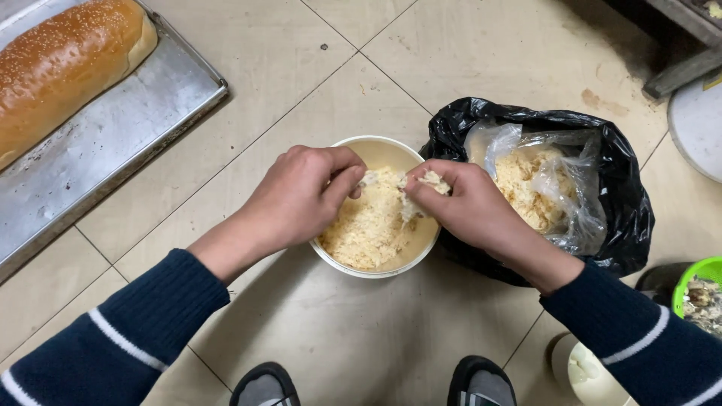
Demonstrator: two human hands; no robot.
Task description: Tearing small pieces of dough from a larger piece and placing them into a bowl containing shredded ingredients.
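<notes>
Pinching crumb clump [430, 180] over white bowl [412, 256]: both hands' grip clamped; black bag [632, 203] beside.

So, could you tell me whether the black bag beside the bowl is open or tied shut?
Open. The black bag gapes at the top, showing a clear inner bag of pale crumbs.

I see a tiled floor [301, 68] carrying everything: a metal tray [113, 135] at ten o'clock, a white bowl [374, 269] at centre, a black bag [624, 218] at three, a green basket [696, 272] at four.
</notes>
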